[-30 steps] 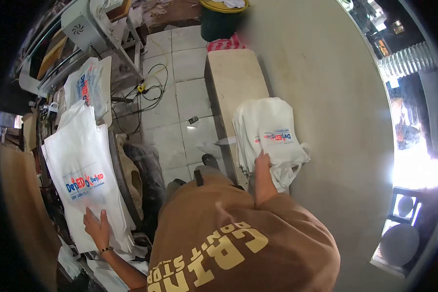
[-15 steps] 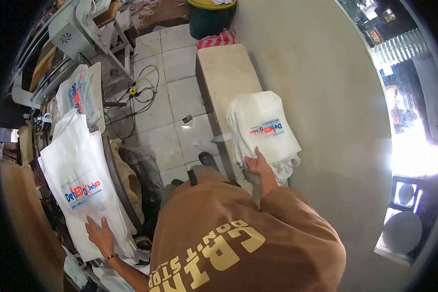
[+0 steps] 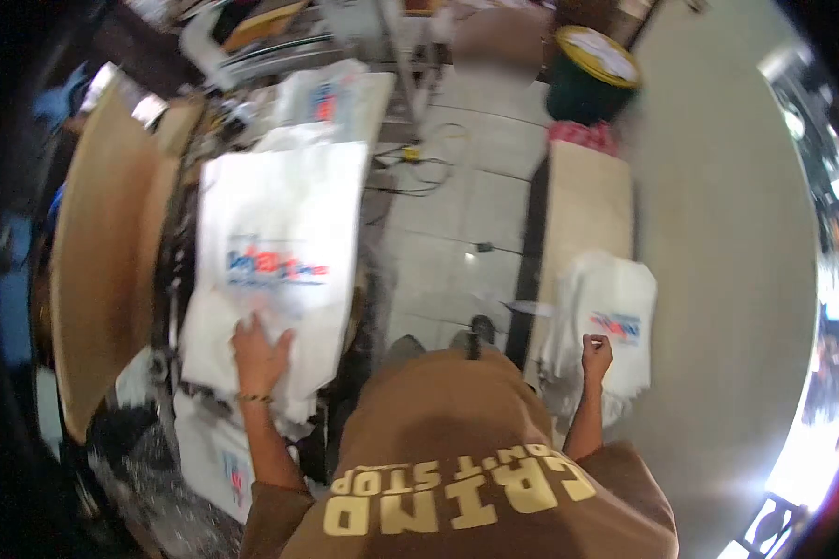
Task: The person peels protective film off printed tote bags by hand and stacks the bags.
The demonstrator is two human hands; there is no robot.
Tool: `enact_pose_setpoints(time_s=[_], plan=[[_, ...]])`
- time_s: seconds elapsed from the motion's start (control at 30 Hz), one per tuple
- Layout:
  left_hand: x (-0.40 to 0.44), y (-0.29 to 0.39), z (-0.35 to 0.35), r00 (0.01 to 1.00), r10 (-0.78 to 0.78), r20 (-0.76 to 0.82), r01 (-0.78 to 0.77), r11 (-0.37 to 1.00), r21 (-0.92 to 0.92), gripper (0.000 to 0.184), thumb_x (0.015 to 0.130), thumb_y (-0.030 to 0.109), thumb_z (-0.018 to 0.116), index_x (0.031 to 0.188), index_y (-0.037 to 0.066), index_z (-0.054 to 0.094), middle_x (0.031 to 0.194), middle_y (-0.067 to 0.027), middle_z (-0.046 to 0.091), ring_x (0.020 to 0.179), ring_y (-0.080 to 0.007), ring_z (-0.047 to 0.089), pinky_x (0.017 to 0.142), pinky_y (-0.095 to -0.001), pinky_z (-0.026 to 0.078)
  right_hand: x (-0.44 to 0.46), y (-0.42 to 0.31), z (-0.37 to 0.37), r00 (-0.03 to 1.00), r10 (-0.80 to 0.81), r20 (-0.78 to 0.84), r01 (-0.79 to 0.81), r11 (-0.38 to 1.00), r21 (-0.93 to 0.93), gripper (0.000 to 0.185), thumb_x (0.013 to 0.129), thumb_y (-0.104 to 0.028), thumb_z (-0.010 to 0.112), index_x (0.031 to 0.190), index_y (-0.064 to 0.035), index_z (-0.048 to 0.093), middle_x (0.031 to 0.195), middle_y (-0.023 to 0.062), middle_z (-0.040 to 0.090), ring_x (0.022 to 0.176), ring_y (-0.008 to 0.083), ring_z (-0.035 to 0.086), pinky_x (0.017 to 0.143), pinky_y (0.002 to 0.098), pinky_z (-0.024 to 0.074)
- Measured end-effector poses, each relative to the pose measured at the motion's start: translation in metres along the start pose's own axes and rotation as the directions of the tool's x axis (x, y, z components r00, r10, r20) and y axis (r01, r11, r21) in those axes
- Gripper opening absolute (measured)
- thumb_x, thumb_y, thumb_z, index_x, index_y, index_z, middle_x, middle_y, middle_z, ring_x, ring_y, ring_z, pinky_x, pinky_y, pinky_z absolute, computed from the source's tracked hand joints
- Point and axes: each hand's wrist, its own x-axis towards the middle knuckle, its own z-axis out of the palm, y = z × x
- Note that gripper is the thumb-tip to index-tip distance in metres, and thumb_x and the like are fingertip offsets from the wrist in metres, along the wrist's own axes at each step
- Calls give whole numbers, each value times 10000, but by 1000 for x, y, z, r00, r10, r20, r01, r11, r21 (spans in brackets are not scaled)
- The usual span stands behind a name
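My left hand (image 3: 261, 359) lies with spread fingers on the lower part of a stack of white printed bags (image 3: 289, 200), on the left. Their print is red and blue and smeared by motion. At the right, my right hand (image 3: 598, 357) is over a second pile of white printed bags (image 3: 629, 289) with its fingers curled in. Whether anything is between those fingers is hidden by blur. This second pile rests on a long wooden bench (image 3: 587, 200).
More printed bags (image 3: 322, 93) lie behind the left stack, and another white bag (image 3: 210, 447) hangs below it. A green bin (image 3: 583, 88) stands past the bench. Cables (image 3: 429, 177) run over the tiled floor (image 3: 429, 279). A brown board (image 3: 103, 252) stands at far left.
The view has swung left, so both stacks sit further right in the picture. My right hand has moved up over its pile and its fingers have curled. My left hand stays on its stack.
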Motion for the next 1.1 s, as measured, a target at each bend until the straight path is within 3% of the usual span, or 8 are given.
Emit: enact_pose_setpoints(time_s=[0.07, 0.13, 0.2, 0.3, 0.4, 0.5, 0.73, 1.1], plan=[[-6, 6, -11, 999, -36, 5, 36, 999, -34, 837, 836, 531, 664, 1434, 3, 411, 1413, -392, 367, 1274, -535, 397, 1060, -570, 353, 10, -78, 37, 928, -83, 364, -38, 949, 313, 238, 876, -253, 717, 962, -32, 686, 844, 74, 694, 774, 177, 647, 672, 292, 497], [-10, 11, -33, 994, -59, -93, 49, 994, -101, 768, 814, 501, 700, 1351, -9, 500, 1331, -358, 462, 1204, -503, 466, 1023, -537, 395, -4, -207, 39, 663, -220, 715, -87, 926, 366, 436, 914, -339, 658, 1223, -34, 628, 1009, 118, 702, 921, 204, 664, 781, 344, 521], [0, 8, -55, 995, -93, -23, 87, 978, -191, 626, 791, 413, 748, 1221, -13, 588, 1223, -279, 555, 1133, -436, 526, 989, -488, 426, -37, -312, 32, 398, -402, 825, -213, 834, 509, 439, 959, -314, 615, 1276, -14, 574, 1118, 123, 660, 980, 193, 648, 816, 339, 537], [43, -12, -51, 936, 16, -352, -136, 938, -319, 492, 781, 285, 766, 1147, -9, 618, 1161, -203, 593, 1107, -376, 549, 1001, -440, 422, -96, -416, 20, 247, -600, 761, -341, 681, 648, 511, 958, -226, 618, 1371, 17, 443, 1227, 154, 586, 1012, 211, 639, 857, 358, 547], [90, -15, -48, 820, 64, -569, -346, 847, -403, 507, 790, 220, 725, 1220, -15, 595, 1241, -201, 549, 1157, -367, 522, 1043, -420, 402, -127, -461, 27, 292, -654, 697, -438, 557, 706, 750, 902, -200, 710, 1474, -12, 264, 1258, 173, 529, 999, 215, 636, 802, 358, 555], [126, -24, -41, 897, 1, -442, -218, 871, -441, 575, 751, 214, 711, 1269, 4, 580, 1294, -211, 505, 1188, -372, 502, 1046, -414, 406, -136, -480, 27, 429, -676, 599, -382, 466, 798, 911, 820, 27, 698, 1516, -39, 114, 1097, 124, 529, 902, 161, 621, 762, 312, 552], [146, -23, -60, 991, 62, -118, -114, 857, -503, 619, 687, 228, 715, 1269, 65, 578, 1179, -201, 525, 1096, -348, 558, 951, -407, 466, -140, -477, 31, 511, -731, 453, -32, 510, 860, 762, 810, 48, 699, 1476, -29, 336, 1086, 56, 516, 806, 85, 513, 741, 248, 496], [164, -31, -54, 946, 23, -324, -222, 772, -596, 182, 800, 128, 674, 954, 33, 667, 904, -143, 637, 881, -308, 630, 824, -396, 505, -139, -479, 19, 494, -709, 503, -99, 529, 843, 705, 788, 51, 714, 1426, 42, 414, 1299, 67, 506, 807, 57, 433, 745, 215, 456]])
